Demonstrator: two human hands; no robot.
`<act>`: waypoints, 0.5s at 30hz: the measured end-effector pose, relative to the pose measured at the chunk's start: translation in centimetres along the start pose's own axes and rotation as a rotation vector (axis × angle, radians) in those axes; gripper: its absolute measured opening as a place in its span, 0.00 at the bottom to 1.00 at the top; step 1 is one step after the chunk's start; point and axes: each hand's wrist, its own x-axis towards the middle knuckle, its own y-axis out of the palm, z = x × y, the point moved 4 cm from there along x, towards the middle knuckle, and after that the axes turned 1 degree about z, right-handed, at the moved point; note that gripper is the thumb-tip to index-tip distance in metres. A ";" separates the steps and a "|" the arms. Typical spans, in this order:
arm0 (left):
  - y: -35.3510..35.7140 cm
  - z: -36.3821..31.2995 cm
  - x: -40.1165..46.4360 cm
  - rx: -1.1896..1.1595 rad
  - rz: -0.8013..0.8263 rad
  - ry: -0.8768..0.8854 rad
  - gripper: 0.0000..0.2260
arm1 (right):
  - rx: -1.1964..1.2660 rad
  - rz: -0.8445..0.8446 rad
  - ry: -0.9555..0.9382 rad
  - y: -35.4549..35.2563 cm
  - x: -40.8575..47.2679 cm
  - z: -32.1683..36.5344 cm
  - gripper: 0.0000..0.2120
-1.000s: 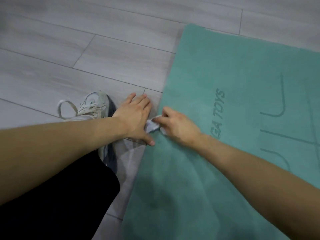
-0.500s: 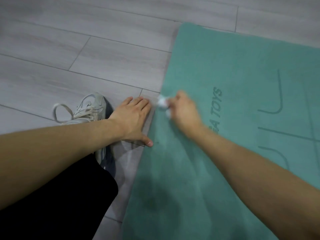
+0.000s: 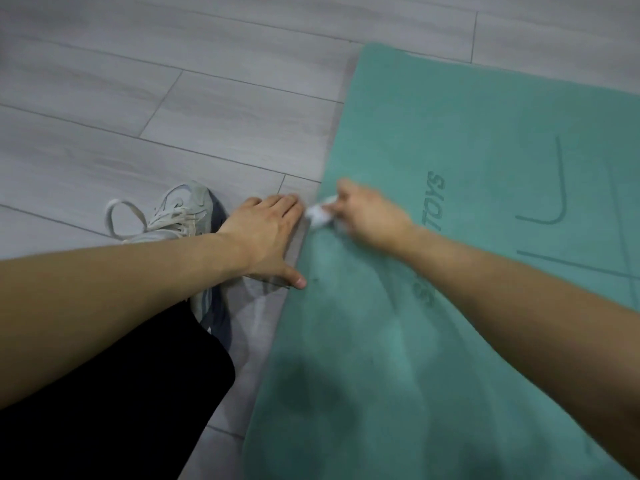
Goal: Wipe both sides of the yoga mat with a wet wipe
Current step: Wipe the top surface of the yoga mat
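A teal yoga mat (image 3: 450, 140) with dark printed letters and lines lies flat on the floor, filling the right half of the view. My right hand (image 3: 367, 216) grips a crumpled white wet wipe (image 3: 320, 213) and holds it against the mat near its left edge. My left hand (image 3: 268, 233) lies flat with straight fingers on the floor just beside that edge, its thumb touching the mat's border.
Grey wood-look floor tiles (image 3: 173, 98) spread to the left and behind the mat. My grey laced sneaker (image 3: 180, 213) and black trouser leg (image 3: 104, 393) sit at the lower left, close to my left hand.
My right hand slid the wipe away from me along the mat's left edge, then a little back toward me. My left hand stayed flat on the floor.
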 end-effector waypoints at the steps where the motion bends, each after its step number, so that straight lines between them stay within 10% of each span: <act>1: -0.1 0.0 0.1 -0.004 0.000 0.008 0.65 | 0.040 -0.086 0.240 -0.6 0.6 -2.3 0.12; 3: -0.1 -0.1 -0.1 -0.008 0.009 0.008 0.64 | 0.127 -0.207 0.455 0.5 -0.4 -1.7 0.10; 8: -0.4 -0.6 -0.4 0.028 -0.027 0.061 0.61 | 0.060 0.025 -0.220 2.5 -6.0 3.8 0.18; 12: -0.6 -1.1 -0.3 0.056 -0.057 0.125 0.60 | 0.127 -0.354 0.659 -1.3 -7.1 -6.6 0.18; 15: -0.3 -1.8 -0.1 0.088 -0.032 0.193 0.58 | 0.138 -0.089 0.203 2.1 -10.8 2.3 0.15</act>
